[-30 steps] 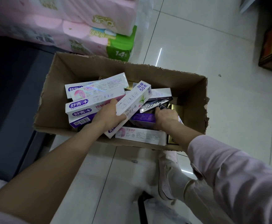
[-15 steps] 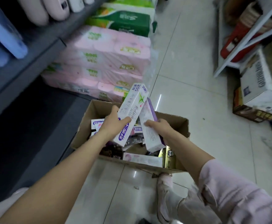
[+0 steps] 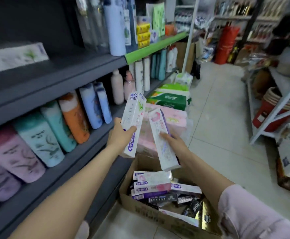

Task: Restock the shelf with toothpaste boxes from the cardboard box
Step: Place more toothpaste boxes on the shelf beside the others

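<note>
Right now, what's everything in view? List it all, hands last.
held toothpaste boxes: two, white; green-leaf box, pink-print box, above the carton
cardboard box: one, brown, on the floor, many toothpaste boxes inside
shelf toothpaste box: one, white, upper grey shelf
bottles: many, pastel, lower shelf
tissue packs: pink and green, stacked on the floor
hands: left hand grips the green-leaf box; right hand holds the pink-print box

Left hand [image 3: 122,135] | reaching forward on a bare arm, gripping a toothpaste box [image 3: 134,125] upright || Right hand [image 3: 173,144] | extending from a pink sleeve [image 3: 254,214], holding a second toothpaste box [image 3: 161,140]
</note>
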`<state>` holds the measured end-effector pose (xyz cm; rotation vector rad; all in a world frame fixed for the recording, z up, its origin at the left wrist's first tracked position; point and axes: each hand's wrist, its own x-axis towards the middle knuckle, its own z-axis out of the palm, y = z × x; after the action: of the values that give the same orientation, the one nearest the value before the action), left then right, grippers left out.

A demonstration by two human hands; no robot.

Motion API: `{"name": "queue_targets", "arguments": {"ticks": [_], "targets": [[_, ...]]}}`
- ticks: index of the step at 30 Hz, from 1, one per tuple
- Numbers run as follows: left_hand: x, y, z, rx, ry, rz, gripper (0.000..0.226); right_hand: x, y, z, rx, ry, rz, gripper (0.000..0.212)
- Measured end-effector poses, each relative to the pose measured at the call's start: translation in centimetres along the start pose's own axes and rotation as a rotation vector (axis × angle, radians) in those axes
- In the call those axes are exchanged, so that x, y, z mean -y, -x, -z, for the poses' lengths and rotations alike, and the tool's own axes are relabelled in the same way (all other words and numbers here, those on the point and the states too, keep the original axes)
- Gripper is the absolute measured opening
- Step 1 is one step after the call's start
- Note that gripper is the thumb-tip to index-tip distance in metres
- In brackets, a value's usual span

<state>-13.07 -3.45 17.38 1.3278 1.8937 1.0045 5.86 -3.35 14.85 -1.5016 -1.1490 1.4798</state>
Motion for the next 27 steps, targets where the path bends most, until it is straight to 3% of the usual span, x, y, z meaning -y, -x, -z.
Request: {"name": "queue_targets", "arguments": {"ticks": [9, 13, 21, 25, 27], "targets": [[-7.2, 1.9, 12.6, -0.158, 0.013, -0.148, 0.034, 11.9, 4.6, -6.2, 0.053, 0.037, 0.205, 0.043], [-9.0, 3.7, 17.7, -0.204, -0.009, -0.169, 0.033, 15.8, 6.9, -8.6, 0.074, 0.037, 0.316, 0.024], [-8.0, 5.7, 27.1, -0.361, -0.149, -0.148, 0.031, 20.2, 9.8, -15.2, 0.237, -0.045, 0.334, 0.030], [-6.8, 5.2, 30.6, -0.394, -0.276, -0.082, 0.037, 21.3, 9.7, -18.3, 0.330, -0.025, 0.406, 0.013], [-6.3, 4.6, 31.8, -0.388, -0.278, -0.091, 0.037, 21.8, 9.5, -19.8, 0.372, -0.031, 0.427, 0.015]]}}
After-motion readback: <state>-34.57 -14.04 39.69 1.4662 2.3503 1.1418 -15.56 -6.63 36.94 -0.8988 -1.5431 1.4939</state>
